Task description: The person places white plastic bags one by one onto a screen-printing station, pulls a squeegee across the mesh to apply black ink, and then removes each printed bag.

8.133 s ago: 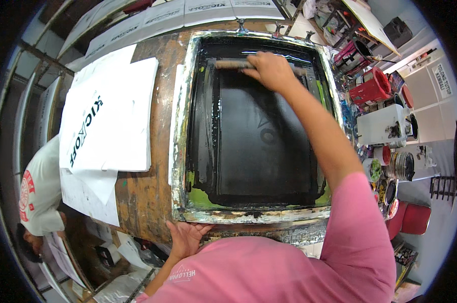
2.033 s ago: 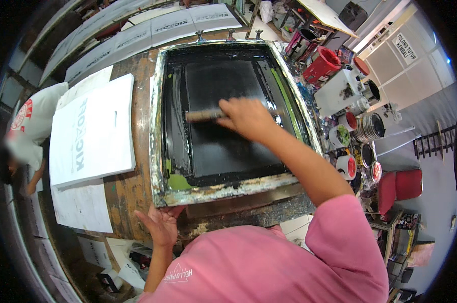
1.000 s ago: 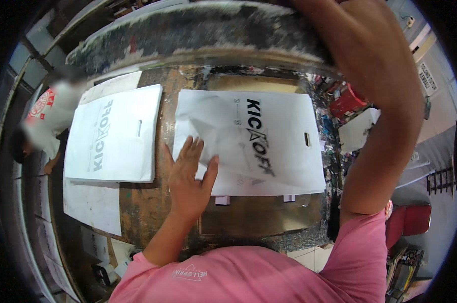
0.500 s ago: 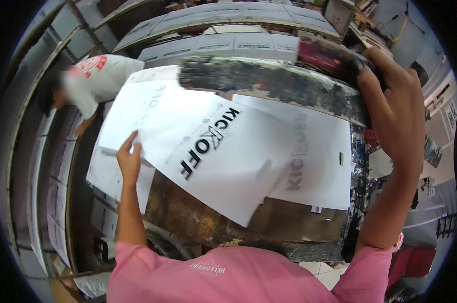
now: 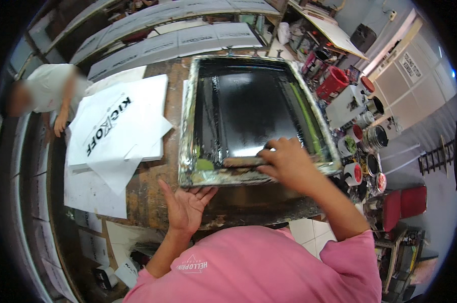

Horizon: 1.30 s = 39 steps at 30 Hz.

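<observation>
- Right grip (image 5: 289, 164) hides part of the squeegee (image 5: 241, 161).
- Co-worker's head (image 5: 16, 99) blurred.
- Pink shirt (image 5: 274, 262) cut off by lower edge.
- Surface (image 5: 146, 196) beneath the screen frame (image 5: 188, 126) hidden.

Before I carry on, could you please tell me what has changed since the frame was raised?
The screen frame has come down toward the table. The left hand has let go of the printed sheet, now askew on the stack, and moved right to the frame's near edge. The right hand has come down and grips the squeegee. The stack remains at the left.
</observation>
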### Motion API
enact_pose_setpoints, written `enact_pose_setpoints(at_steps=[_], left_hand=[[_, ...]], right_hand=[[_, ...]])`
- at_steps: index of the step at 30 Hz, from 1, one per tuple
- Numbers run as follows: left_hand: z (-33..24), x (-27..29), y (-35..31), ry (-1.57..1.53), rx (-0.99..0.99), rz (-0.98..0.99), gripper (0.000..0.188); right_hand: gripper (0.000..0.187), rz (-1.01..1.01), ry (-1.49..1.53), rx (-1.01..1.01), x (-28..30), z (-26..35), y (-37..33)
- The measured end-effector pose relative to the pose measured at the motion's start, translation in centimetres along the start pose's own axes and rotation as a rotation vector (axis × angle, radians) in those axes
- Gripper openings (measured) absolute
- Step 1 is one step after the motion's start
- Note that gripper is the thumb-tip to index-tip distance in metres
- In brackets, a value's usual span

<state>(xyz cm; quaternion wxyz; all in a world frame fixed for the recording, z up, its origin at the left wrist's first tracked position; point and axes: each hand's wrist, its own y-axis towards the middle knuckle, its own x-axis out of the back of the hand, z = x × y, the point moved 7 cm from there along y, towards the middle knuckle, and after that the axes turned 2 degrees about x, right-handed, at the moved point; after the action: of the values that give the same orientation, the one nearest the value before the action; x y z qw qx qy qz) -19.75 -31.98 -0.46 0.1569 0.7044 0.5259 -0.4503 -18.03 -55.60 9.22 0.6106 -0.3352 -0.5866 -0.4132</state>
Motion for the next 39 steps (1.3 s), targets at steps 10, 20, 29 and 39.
enact_pose_setpoints(at_steps=[10,20,29,39], left_hand=[[4.9,8.1,0.6,0.118,0.167,-0.348,0.107],[4.3,9.2,-0.6,0.075,0.122,-0.532,0.092],[3.0,7.8,-1.0,0.118,-0.034,-0.48,0.077],[1.8,4.4,-0.3,0.187,-0.045,-0.184,0.11]], right_hand=[[0.04,-0.132,0.119,-0.071,-10.9,-4.2,4.2],[0.036,-0.259,-0.031,-0.025,-12.3,-21.2,24.2],[0.043,-0.159,-0.048,-0.047,-10.7,-24.2,28.2],[0.041,-0.095,0.081,-0.055,-4.6,-6.6,5.2]])
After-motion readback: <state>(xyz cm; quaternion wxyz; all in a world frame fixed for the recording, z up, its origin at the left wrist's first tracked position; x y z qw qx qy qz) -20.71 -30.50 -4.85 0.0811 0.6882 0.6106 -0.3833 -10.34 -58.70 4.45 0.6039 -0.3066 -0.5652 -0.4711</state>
